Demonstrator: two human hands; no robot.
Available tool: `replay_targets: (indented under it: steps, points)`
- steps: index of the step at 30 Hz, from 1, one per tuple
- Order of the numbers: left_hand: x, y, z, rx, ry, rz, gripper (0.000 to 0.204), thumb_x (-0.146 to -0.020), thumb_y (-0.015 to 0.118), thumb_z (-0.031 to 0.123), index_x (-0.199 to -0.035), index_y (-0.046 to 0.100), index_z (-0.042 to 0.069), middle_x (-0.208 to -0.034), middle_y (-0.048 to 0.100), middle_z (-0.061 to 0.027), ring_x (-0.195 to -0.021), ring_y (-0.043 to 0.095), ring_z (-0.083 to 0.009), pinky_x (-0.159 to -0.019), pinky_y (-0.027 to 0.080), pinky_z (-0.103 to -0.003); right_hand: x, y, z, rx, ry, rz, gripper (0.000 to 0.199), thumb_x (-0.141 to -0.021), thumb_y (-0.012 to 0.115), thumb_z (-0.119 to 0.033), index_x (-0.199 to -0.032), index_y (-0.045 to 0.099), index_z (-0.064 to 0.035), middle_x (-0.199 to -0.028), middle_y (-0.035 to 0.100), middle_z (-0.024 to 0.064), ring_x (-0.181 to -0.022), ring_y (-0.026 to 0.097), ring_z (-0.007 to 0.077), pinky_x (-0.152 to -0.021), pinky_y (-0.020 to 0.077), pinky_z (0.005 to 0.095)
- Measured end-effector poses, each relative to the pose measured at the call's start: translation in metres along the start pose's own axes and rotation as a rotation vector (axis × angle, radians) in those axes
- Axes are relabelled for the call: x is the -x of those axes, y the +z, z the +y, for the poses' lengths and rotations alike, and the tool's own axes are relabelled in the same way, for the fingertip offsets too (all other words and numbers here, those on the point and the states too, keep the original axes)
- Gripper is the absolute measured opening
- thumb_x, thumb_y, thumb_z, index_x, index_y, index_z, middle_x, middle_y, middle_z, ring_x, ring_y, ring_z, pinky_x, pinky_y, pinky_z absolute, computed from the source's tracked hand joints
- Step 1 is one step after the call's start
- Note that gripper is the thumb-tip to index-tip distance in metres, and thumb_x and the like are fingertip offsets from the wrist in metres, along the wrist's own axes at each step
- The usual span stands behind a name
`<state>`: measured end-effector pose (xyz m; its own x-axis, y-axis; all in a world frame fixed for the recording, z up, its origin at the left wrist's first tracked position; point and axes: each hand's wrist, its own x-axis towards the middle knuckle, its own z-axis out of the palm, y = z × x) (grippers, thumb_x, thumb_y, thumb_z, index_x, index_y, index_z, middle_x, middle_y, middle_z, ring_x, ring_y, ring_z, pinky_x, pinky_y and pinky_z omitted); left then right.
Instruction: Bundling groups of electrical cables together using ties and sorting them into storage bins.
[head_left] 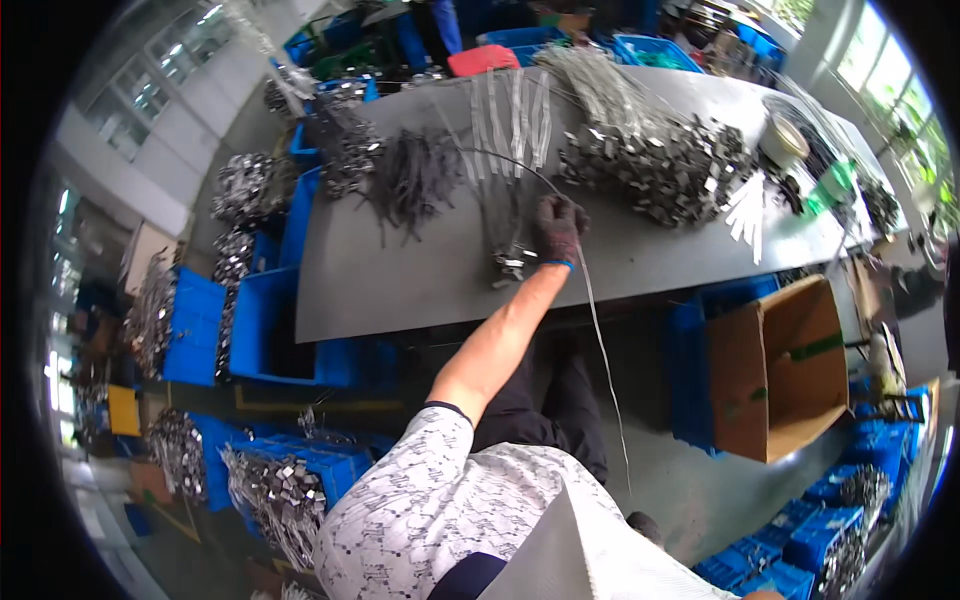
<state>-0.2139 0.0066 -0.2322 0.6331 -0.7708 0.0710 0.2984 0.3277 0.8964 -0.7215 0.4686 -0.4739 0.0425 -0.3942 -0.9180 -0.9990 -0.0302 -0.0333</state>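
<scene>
My left hand (560,228), in a dark knitted glove with a blue cuff, is over the middle of the grey table. Its fingers are curled round a long thin strip (597,325). The pale end hangs past the table's front edge toward the floor, and a dark curved length (512,160) runs from the hand to the far left. Just left of the hand lie clear flat strips (516,115) with dark, metal-tipped ends (510,262). A bundle of dark strips (415,170) is further left. My right hand does not show.
A large heap of metal-tipped strips (660,165) covers the table's right half, near white strips (746,215) and a green bottle (832,188). Below the front edge stand a cardboard box (780,365) on the right and a blue crate (265,330) on the left. Filled crates (290,480) line the floor.
</scene>
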Motion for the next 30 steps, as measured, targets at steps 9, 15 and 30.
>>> replay_targets:
  steps: [9,15,30]
  points:
    - [0.072,-0.067,-0.041,-0.392,-0.423,-0.598,0.017,-0.083,0.069,0.018,-0.091,0.07,0.003,-0.079,0.069,-0.0057,-0.066,0.065,-0.0141,-0.058,0.053,-0.031,-0.018,0.029,0.02,-0.064,-0.065,0.185,0.026,-0.077,0.062,-0.02,-0.098,0.072,-0.0082,-0.107,0.068,0.022,-0.104,0.064,0.04,-0.087,0.0523,0.0483]
    - [0.064,-0.052,-0.022,-0.307,-0.359,-0.452,0.021,-0.094,0.065,0.025,-0.092,0.069,0.005,-0.075,0.066,-0.0048,-0.065,0.061,-0.0104,-0.059,0.048,-0.027,0.004,-0.094,-0.071,-0.152,-0.245,0.437,0.027,-0.096,0.048,-0.023,-0.101,0.069,-0.0075,-0.099,0.068,0.0218,-0.093,0.065,0.0428,-0.078,0.0515,0.0512]
    - [0.047,-0.101,-0.021,-0.522,-0.205,-0.472,0.024,-0.091,0.068,0.024,-0.089,0.072,0.001,-0.078,0.072,-0.0087,-0.07,0.062,-0.0113,-0.064,0.049,-0.031,-0.05,-0.439,-0.394,-0.928,-0.971,0.989,0.029,-0.096,0.056,-0.02,-0.116,0.058,0.0006,-0.087,0.066,0.0095,-0.084,0.063,0.018,-0.074,0.0508,0.0329]
